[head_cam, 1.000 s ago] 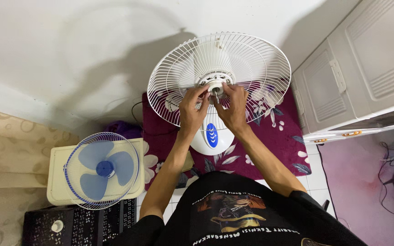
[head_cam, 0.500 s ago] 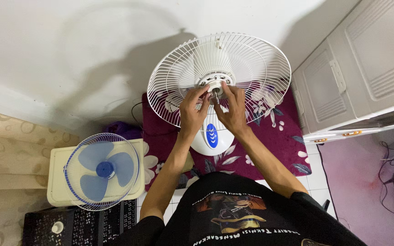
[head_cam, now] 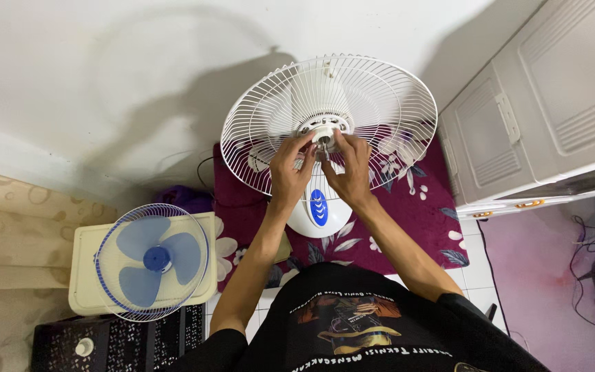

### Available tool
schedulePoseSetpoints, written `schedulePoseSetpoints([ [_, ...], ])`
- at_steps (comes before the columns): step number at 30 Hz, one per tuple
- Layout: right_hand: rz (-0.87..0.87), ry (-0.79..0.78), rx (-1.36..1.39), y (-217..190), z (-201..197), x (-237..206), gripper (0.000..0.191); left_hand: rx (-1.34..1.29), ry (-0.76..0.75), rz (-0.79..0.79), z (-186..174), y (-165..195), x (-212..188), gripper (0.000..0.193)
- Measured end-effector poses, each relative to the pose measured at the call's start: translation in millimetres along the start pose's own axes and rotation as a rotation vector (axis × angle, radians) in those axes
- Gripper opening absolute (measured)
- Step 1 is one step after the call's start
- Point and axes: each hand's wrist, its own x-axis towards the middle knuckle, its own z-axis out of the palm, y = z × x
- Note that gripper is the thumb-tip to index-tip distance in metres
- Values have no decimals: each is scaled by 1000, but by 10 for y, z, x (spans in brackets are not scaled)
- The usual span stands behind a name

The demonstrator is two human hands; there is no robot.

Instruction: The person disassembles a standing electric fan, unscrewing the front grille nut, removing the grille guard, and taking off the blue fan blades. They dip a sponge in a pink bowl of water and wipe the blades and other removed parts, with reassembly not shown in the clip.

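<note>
The rear guard (head_cam: 380, 103) of the big fan is thin white wire, smooth and a little glossy. Its base (head_cam: 319, 210) looks like smooth white plastic. Under it lies a soft purple cloth (head_cam: 421, 207) with flower print. The small fan (head_cam: 151, 262) has glossy blue plastic blades. The cabinet (head_cam: 538, 103) is matt plastic.

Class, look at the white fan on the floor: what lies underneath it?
Under the white fan lies a maroon floral cloth. Its base and both hands hide the part directly beneath.
</note>
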Motion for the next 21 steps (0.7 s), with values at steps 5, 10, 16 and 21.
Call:
schedulePoseSetpoints([
  [5, 38, -1, 17, -52, -55, -118, 80, -21, 37, 68, -26, 29, -37, 27],
  [10, 83, 24, 64, 85, 1, -47, 84, -16, 13, -21, 11, -29, -45, 19],
  [16, 19, -42, -10, 107, 15, -154, 66, -76, 7, -30, 18, -41, -11, 27],
  [21, 62, -3, 52, 99, -37, -139, 69, -56, -2, -14, 29, -35, -10, 24],
])
